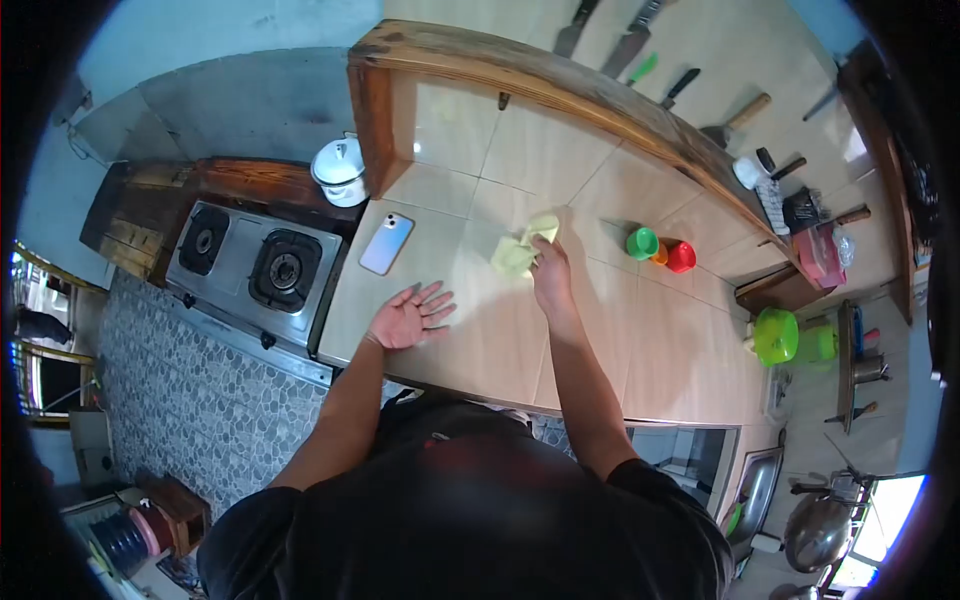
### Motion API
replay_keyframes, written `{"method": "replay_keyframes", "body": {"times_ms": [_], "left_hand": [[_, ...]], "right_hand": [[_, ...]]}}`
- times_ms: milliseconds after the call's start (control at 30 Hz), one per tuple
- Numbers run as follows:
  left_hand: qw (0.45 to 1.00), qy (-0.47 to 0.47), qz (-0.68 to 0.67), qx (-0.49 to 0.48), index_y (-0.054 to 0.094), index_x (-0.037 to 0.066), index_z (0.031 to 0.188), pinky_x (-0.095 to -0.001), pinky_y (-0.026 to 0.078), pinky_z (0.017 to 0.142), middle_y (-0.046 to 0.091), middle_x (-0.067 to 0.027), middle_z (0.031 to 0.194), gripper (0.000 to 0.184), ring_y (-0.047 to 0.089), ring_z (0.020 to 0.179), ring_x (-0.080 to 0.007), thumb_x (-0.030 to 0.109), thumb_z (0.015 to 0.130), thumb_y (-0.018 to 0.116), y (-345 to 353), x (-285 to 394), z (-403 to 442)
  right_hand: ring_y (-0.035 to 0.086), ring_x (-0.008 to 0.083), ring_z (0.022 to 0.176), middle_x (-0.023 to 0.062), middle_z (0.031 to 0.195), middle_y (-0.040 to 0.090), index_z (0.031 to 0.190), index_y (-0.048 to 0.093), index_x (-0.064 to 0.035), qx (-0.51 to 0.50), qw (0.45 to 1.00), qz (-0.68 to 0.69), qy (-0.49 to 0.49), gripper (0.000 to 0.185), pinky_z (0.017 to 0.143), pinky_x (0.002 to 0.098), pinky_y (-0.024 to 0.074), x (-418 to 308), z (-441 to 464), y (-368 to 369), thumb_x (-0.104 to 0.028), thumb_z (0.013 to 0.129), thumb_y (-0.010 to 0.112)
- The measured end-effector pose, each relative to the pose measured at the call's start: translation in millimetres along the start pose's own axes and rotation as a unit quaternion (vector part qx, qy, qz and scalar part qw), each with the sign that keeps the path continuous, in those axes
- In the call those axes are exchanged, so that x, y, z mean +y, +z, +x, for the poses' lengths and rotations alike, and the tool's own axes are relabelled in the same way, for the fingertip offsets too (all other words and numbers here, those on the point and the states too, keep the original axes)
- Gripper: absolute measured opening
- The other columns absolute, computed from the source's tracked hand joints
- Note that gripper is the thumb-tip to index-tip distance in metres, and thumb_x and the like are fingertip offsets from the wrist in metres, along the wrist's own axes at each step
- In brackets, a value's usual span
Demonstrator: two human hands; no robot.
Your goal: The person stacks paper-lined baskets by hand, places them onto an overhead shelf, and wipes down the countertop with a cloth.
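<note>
My right hand [549, 275] grips a crumpled pale yellow cloth [516, 255] that rests on the tiled countertop [480, 345]. Palm up and with fingers spread, my left hand [405, 318] is at the front left of the counter and holds nothing. Just beyond it lies a smartphone [387, 243] with a blue-to-pink gradient back or screen. To the right of the cloth, against the wall, are a green cup [642, 243], an orange cup [660, 256] and a red cup [681, 257], close together.
A two-burner gas stove [255, 268] stands left of the counter, with a white lidded pot [340, 172] behind it. A wooden shelf [560, 88] spans the back wall. Farther right are a bright green container [776, 336] and a sink [755, 495]; knives hang on the wall.
</note>
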State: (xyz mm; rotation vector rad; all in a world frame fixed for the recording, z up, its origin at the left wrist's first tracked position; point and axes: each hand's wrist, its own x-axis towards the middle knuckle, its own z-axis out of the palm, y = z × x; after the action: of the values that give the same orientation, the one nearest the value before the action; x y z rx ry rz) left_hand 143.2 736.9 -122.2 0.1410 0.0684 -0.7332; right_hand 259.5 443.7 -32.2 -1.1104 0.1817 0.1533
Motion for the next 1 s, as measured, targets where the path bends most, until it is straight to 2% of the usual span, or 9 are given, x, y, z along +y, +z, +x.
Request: {"method": "replay_keyframes", "body": {"times_ms": [133,333,533,600,800,867,900,967,1000], "left_hand": [[0.998,-0.057,-0.027,-0.022,0.041,0.02,0.15,-0.0569,0.024,0.115,0.04,-0.0072,0.155,0.055,0.034,0.143,-0.0295,0.049,0.103,0.034,-10.8,10.0,-0.8],[0.994,-0.074,-0.079,-0.027,0.036,0.021,0.152,-0.0573,0.026,0.114,0.032,-0.006,0.159,0.059,0.031,0.144,-0.0296,0.052,0.102,0.035,-13.5,15.9,0.9],[0.993,-0.094,-0.071,-0.01,0.034,0.022,0.153,-0.0568,0.026,0.114,0.031,-0.0052,0.159,0.059,0.031,0.144,-0.0296,0.052,0.102,0.033,-13.6,18.4,2.6],[0.992,-0.112,-0.058,-0.005,0.033,0.022,0.154,-0.0562,0.026,0.114,0.031,-0.0039,0.16,0.06,0.031,0.144,-0.029,0.053,0.102,0.032,-14.3,14.6,-2.3],[0.993,-0.097,0.063,0.03,0.042,0.016,0.147,-0.0492,0.036,0.11,0.044,-0.0049,0.151,0.049,0.043,0.137,-0.029,0.04,0.104,0.037,-25.9,13.2,-4.7],[0.921,-0.031,0.311,0.233,0.049,0.009,0.137,-0.0454,0.042,0.105,0.053,-0.0108,0.14,0.042,0.05,0.129,-0.0309,0.031,0.101,0.048,-20.8,16.7,-12.4],[0.922,-0.033,0.307,0.234,0.049,0.009,0.137,-0.0454,0.042,0.105,0.053,-0.0108,0.14,0.042,0.05,0.129,-0.0309,0.031,0.101,0.048,-18.6,20.9,-18.3],[0.643,0.162,0.671,0.333,0.049,0.001,0.133,-0.0502,0.042,0.102,0.057,-0.0182,0.129,0.051,0.052,0.125,-0.0327,0.03,0.094,0.063,-7.2,41.4,-25.7],[0.643,0.157,0.672,0.333,0.049,0.001,0.133,-0.0502,0.042,0.102,0.057,-0.0182,0.129,0.051,0.052,0.125,-0.0327,0.03,0.094,0.063,1.8,52.6,-22.6]], "right_hand": [[0.061,0.0151,0.096,0.0051,0.106,0.067,0.113,0.066,-0.0045,0.003,0.978,-0.198,-0.059,0.025,0.082,0.0311,0.0463,25.6,46.4,55.6,-0.022,0.096,0.058],[0.052,0.0315,0.122,0.0161,0.128,0.06,0.129,0.059,-0.0059,-0.113,0.721,-0.614,-0.302,0.04,0.103,0.0367,0.0402,61.8,132.3,113.0,-0.029,0.097,0.056],[0.035,0.033,0.139,0.0131,0.144,0.05,0.14,0.052,-0.0161,-0.102,0.614,-0.755,-0.207,0.049,0.116,0.0458,0.0206,134.2,164.1,128.8,-0.04,0.098,0.047],[0.028,0.0333,0.143,0.0111,0.149,0.046,0.143,0.049,-0.0199,-0.123,0.619,-0.759,-0.159,0.051,0.118,0.0499,0.0121,129.3,171.4,127.0,-0.044,0.098,0.045],[0.058,0.0369,0.113,0.0181,0.12,0.064,0.118,0.066,-0.0073,-0.288,0.712,-0.605,-0.21,0.033,0.098,0.0424,0.0455,106.9,162.6,91.0,-0.023,0.089,0.064],[0.061,0.038,0.104,0.0178,0.113,0.066,0.112,0.067,-0.0057,-0.303,0.691,-0.569,-0.328,0.029,0.091,0.0447,0.0496,116.8,121.3,59.9,-0.019,0.086,0.067],[0.063,0.0365,0.101,0.018,0.107,0.067,0.105,0.069,-0.0058,-0.268,0.683,-0.656,-0.177,0.024,0.087,0.0452,0.0507,83.1,71.1,85.4,-0.018,0.085,0.067],[0.064,0.0343,0.097,0.0166,0.101,0.068,0.097,0.072,-0.0068,-0.287,0.685,-0.65,-0.161,0.018,0.085,0.0448,0.0512,93.0,19.3,69.9,-0.019,0.085,0.067],[0.065,0.0342,0.095,0.0163,0.099,0.068,0.094,0.073,-0.0069,-0.308,0.68,-0.647,-0.155,0.017,0.085,0.0447,0.0514,97.2,-4.1,66.9,-0.02,0.085,0.066]]}}
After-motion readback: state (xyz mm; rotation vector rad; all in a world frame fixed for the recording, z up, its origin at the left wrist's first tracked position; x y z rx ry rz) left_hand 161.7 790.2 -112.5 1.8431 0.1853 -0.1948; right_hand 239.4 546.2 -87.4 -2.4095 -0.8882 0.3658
